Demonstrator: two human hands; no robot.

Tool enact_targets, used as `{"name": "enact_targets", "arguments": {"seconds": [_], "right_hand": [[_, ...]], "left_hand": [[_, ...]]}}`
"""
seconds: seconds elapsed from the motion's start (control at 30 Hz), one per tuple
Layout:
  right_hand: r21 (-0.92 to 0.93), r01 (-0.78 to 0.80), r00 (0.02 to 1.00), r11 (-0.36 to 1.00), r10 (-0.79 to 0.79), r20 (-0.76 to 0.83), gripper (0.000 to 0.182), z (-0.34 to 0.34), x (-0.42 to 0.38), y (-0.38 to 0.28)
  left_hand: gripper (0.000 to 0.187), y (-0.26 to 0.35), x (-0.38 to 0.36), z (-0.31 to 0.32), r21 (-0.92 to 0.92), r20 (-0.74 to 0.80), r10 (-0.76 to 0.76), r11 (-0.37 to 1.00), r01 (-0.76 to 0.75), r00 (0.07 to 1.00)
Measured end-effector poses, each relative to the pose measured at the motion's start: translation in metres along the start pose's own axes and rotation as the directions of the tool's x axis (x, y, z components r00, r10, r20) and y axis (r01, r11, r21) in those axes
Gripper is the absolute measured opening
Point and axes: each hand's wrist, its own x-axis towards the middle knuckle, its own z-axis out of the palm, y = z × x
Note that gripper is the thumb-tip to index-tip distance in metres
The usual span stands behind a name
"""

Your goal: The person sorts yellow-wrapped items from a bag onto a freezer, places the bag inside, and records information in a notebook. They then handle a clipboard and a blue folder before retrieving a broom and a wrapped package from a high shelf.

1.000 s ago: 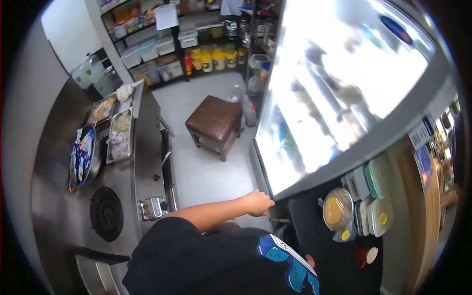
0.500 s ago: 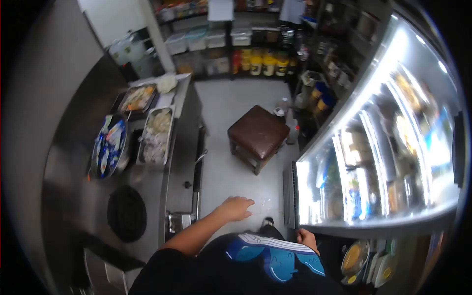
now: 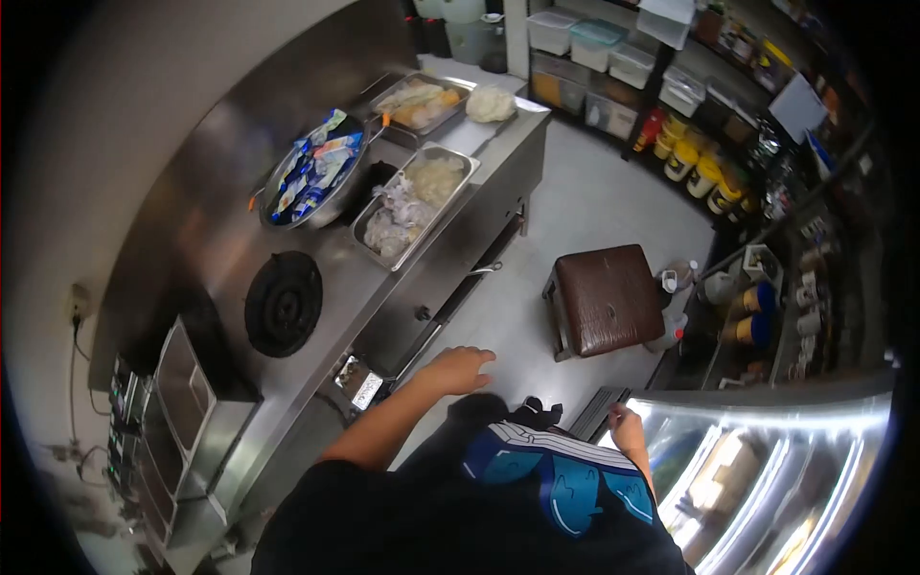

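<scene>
My left hand (image 3: pixel 461 372) hangs in front of me above the floor, beside the steel counter. Its fingers are stretched out, with nothing in them. At my right side, my right hand (image 3: pixel 628 428) has its fingers curled in, and no object shows in it. It is close to the edge of the lit display fridge (image 3: pixel 747 410). On the counter left of me sit a steel pan of pale, bagged-looking food (image 3: pixel 407 206) and a round metal bowl (image 3: pixel 321 206) with blue and white packets (image 3: pixel 316 168). A black burner (image 3: pixel 285 304) lies nearer to me.
A brown padded stool (image 3: pixel 610 299) stands on the grey floor (image 3: pixel 537 259) ahead, with bottles (image 3: pixel 674 331) beside it. Shelves hold plastic tubs (image 3: pixel 594 43) and yellow jars (image 3: pixel 681 158) at the back. A tray of food (image 3: pixel 417 101) and steel fryer-like basins (image 3: pixel 187 393) are at the left.
My view has swung left, so the counter shows more fully and the fridge has slid to the lower right. The left hand keeps its open pose; the right hand appears slightly higher.
</scene>
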Motion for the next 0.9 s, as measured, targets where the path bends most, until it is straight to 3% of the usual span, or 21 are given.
{"name": "enact_targets", "arguments": {"seconds": [0.1, 0.2, 0.33, 0.4, 0.47, 0.5, 0.57, 0.63, 0.7, 0.8, 0.9], "right_hand": [[-0.064, 0.112, 0.993, 0.992, -0.11, 0.032, 0.017, -0.011, 0.058, 0.009], [0.035, 0.119, 0.993, 0.992, -0.12, 0.022, 0.016, -0.006, 0.113, 0.022], [-0.054, -0.03, 0.99, 0.998, 0.038, 0.137, 0.02, 0.018, 0.166, 0.042], [-0.051, -0.1, 0.974, 0.994, 0.109, 0.201, 0.025, 0.031, 0.174, 0.072], [-0.24, -0.225, 0.949, 0.944, 0.269, 0.167, 0.036, 0.044, 0.182, 0.093], [-0.276, -0.292, 0.93, 0.916, 0.339, 0.141, 0.037, 0.044, 0.183, 0.085], [-0.18, -0.197, 0.958, 0.964, 0.229, 0.176, 0.036, 0.037, 0.191, 0.075], [-0.207, -0.276, 0.928, 0.939, 0.316, 0.199, 0.035, 0.03, 0.201, 0.062], [-0.183, -0.318, 0.932, 0.93, 0.342, 0.121, 0.034, 0.026, 0.208, 0.053], [-0.167, -0.298, 0.938, 0.94, 0.321, 0.13, 0.032, 0.024, 0.223, 0.046], [-0.209, -0.261, 0.946, 0.942, 0.293, 0.138, 0.032, 0.028, 0.247, 0.036]], "left_hand": [[0.047, -0.003, 0.002, -0.008, -0.063, -0.023, -0.105, 0.993, 0.103, 0.994], [0.047, -0.01, 0.01, -0.022, -0.175, -0.06, -0.17, 0.972, 0.157, 0.984], [0.046, -0.045, 0.032, -0.053, -0.255, -0.107, -0.255, 0.941, 0.221, 0.961], [0.04, -0.063, 0.051, -0.072, -0.299, -0.259, -0.206, 0.946, 0.125, 0.943], [0.038, -0.08, 0.07, -0.095, -0.378, -0.336, -0.236, 0.92, 0.099, 0.912], [0.037, -0.082, 0.077, -0.107, -0.404, -0.329, -0.249, 0.909, 0.103, 0.911], [0.035, -0.088, 0.092, -0.13, -0.44, -0.312, -0.27, 0.891, 0.113, 0.911], [0.034, -0.106, 0.11, -0.123, -0.519, -0.286, -0.225, 0.854, 0.047, 0.931], [0.033, -0.127, 0.125, -0.105, -0.592, -0.239, -0.183, 0.806, 0.006, 0.954], [0.034, -0.122, 0.128, -0.113, -0.511, -0.166, -0.151, 0.859, 0.046, 0.974], [0.032, -0.12, 0.124, -0.113, -0.573, -0.086, -0.223, 0.808, 0.135, 0.971]]}}
